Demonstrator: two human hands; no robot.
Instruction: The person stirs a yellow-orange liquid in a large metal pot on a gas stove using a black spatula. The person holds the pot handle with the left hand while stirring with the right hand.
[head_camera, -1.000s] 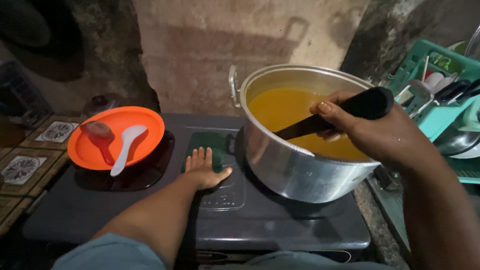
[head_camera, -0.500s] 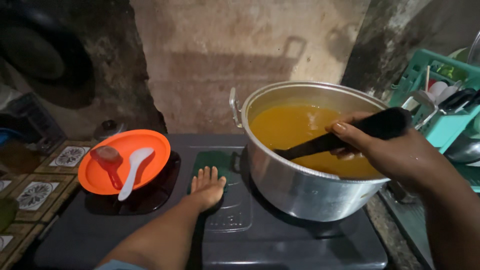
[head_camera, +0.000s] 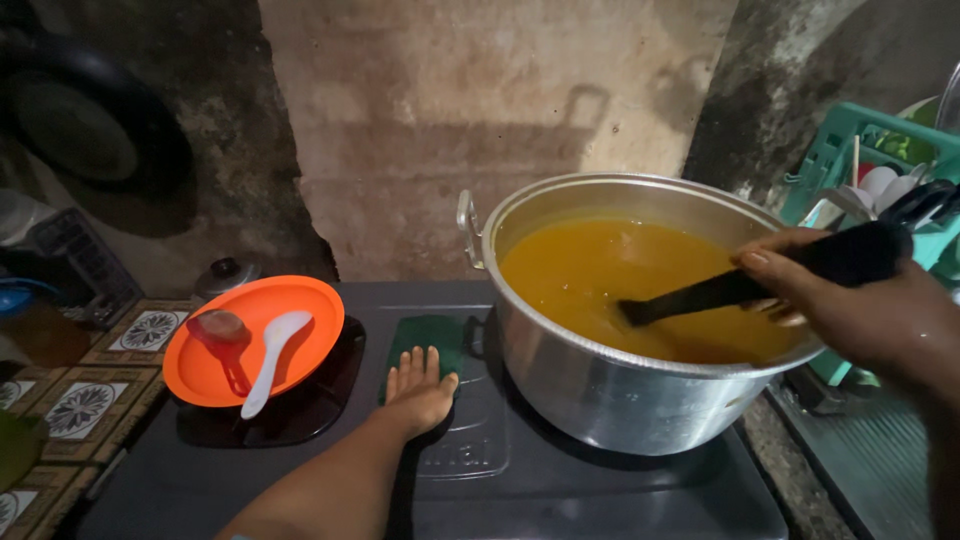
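Note:
A large metal pot (head_camera: 590, 400) full of orange-yellow soup (head_camera: 590, 270) stands on the right side of a dark stove top (head_camera: 560, 495). My right hand (head_camera: 860, 310) is shut on the black handle of a ladle (head_camera: 700, 295), whose end dips into the soup. Flat on the stove's middle rests my left hand (head_camera: 418, 392), fingers spread, just left of the pot and touching a green patch (head_camera: 425, 335).
An orange plate (head_camera: 300, 325) with a white spoon (head_camera: 270, 355) and a red spoon (head_camera: 225, 335) sits on the left burner. A green dish rack (head_camera: 850, 150) with utensils stands at the right. Patterned tiles (head_camera: 70, 400) lie left; a rough wall rises behind.
The view has shifted a little, so the pot appears further right. My right hand with the ladle stays in the soup; my left hand remains flat on the stove.

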